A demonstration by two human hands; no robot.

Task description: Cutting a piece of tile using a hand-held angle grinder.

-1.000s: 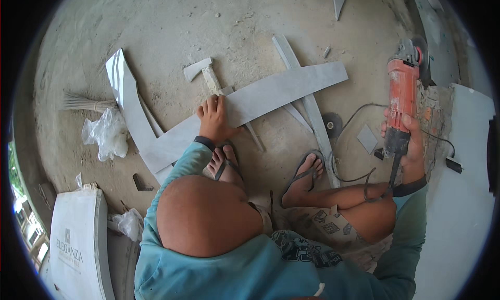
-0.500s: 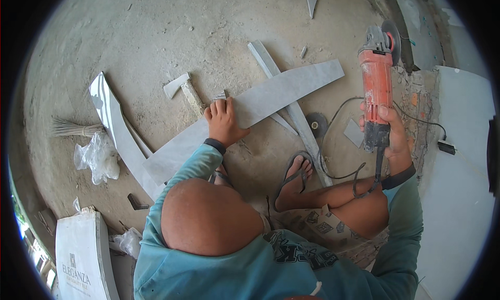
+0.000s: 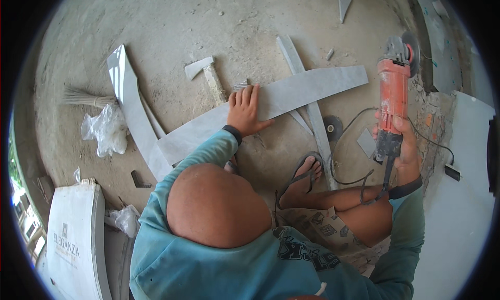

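Grey stone, a long curved strip [image 3: 271,102], lies flat on the dusty concrete floor [image 3: 172,24], running from lower left to upper right. Left hand [image 3: 245,112] rests palm down on the strip near its middle, fingers spread and flat, gripping nothing. Right hand [image 3: 398,141] is closed around the rear handle of an orange angle grinder [image 3: 393,91], held off to the right and clear of the strip; its disc end [image 3: 409,47] points away from the person (upper right). A black power cable [image 3: 364,159] loops from the grinder's tail across the floor by the right knee.

Second narrow stone strip [image 3: 307,107] passes under the curved one, crossing it at an angle. A hammer with a pale head [image 3: 205,73] lies just above the left hand, its handle meeting the curved strip's edge. A glossy curved offcut [image 3: 130,107] sits to the left, one end touching the strip's lower end. Further left: a small straw broom [image 3: 86,97] and a crumpled clear plastic bag [image 3: 107,128]. A dark round disc [image 3: 332,127] lies beside the crossing strip. One foot in a flip-flop [image 3: 304,177] is planted below the strip. White curved slab [image 3: 75,242] at lower left.
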